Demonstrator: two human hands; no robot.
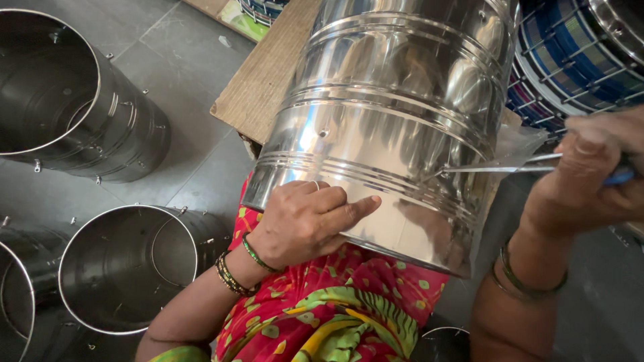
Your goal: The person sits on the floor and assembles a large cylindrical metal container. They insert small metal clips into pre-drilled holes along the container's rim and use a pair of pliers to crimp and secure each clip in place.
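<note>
Lying tilted at frame centre, the steel drum (389, 121) is held with long axis running lower-left to upper-right, braced by left hand (305, 221), fingers spread flat on it. Right hand (590, 177) is clamped on a blade tool (496, 164). Three open drums (124, 268) are counted at left.

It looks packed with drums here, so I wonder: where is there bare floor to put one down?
Bare grey floor lies between the upper-left drum, the wooden board and the lower-left drums. The lower left is crowded, and the lap is taken by the shiny drum.
</note>
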